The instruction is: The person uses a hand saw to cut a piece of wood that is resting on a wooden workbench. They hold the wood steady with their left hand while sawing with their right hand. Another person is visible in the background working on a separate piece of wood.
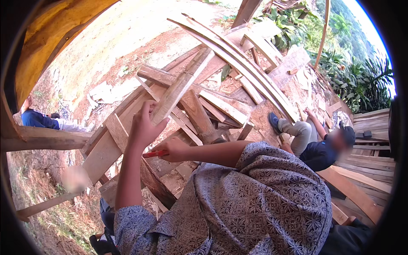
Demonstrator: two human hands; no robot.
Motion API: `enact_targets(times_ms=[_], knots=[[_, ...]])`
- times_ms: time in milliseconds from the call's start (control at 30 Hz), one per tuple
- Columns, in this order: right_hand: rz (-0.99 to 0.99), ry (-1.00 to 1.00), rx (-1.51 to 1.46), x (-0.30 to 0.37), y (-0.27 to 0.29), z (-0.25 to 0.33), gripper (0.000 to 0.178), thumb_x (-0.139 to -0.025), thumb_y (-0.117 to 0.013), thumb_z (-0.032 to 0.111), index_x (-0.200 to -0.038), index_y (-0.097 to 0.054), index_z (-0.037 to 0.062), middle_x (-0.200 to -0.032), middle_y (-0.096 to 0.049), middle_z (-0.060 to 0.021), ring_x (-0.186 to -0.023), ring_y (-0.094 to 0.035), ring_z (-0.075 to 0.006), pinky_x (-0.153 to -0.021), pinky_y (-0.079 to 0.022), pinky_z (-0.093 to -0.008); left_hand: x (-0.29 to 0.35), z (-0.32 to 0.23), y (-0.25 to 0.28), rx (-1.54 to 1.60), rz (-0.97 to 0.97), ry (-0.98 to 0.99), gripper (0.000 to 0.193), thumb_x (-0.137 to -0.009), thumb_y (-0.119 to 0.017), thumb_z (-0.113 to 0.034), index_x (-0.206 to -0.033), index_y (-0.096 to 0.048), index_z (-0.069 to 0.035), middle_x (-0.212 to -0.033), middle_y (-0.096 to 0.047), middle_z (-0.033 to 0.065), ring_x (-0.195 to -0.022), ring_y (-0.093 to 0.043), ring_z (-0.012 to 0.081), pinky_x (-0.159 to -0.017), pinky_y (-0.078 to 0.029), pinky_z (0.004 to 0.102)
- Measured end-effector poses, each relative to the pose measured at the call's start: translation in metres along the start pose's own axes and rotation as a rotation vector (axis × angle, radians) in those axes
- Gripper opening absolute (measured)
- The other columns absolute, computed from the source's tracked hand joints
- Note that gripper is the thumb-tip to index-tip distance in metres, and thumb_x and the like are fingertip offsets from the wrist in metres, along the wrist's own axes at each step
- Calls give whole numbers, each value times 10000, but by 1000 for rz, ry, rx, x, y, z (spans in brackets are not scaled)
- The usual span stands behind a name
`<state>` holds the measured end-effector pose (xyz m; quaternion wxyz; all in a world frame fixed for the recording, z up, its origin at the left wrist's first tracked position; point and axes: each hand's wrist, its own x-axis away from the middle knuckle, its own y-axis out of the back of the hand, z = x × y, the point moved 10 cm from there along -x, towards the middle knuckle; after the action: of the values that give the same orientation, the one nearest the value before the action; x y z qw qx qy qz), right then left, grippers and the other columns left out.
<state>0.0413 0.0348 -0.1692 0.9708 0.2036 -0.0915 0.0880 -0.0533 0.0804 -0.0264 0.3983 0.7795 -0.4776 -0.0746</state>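
My left hand [145, 124] grips the near end of a pale wooden beam [182, 84], with the thumb on one side and the fingers on the other. The beam slants away up and to the right, its far part over other timber. Just below, my right hand [174, 149] is closed around a slim red-orange tool [155, 153]. Most of that tool is hidden in the fist, so I cannot tell its kind. Its visible end points left, close to my left forearm.
Crossed planks and a dark timber [197, 114] lie under my hands. Long thin strips [238, 59] curve behind them. On the right a person in a dark cap [318, 148] sits low; another in blue [40, 119] is at far left. A wooden rail [55, 139] crosses the left side.
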Motion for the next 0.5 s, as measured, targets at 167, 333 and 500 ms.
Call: enact_targets(times_ms=[167,333,500], knots=[[-250,191,88,2,9,-21,375,-918,-670,294,-1274,-691,180,-1000,-764,-90,-1014,-707,-318,-910,-541,-457,-60,-97,-138,-164,190,-395,806,-848,-797,-300,-1455,-348,-18,-1369,-567,312,-1214,-606,484,-1019,-513,491],[-454,208,171,30,10,-12,351,-914,-685,312,-1242,-697,186,-956,-757,-111,-935,-715,-347,-860,-544,-465,-96,-122,-251,-129,393,-342,833,-874,-768,-309,-1520,-307,-54,-1395,-545,331,-1284,-560,476,-1071,-466,490],[-312,181,83,23,-2,-25,361,-913,-691,318,-1249,-695,188,-964,-753,-129,-914,-717,-356,-833,-550,-464,-106,-150,-282,-298,341,-301,879,-900,-732,-418,-1567,-276,-71,-1491,-467,301,-1381,-480,443,-1115,-397,572]])
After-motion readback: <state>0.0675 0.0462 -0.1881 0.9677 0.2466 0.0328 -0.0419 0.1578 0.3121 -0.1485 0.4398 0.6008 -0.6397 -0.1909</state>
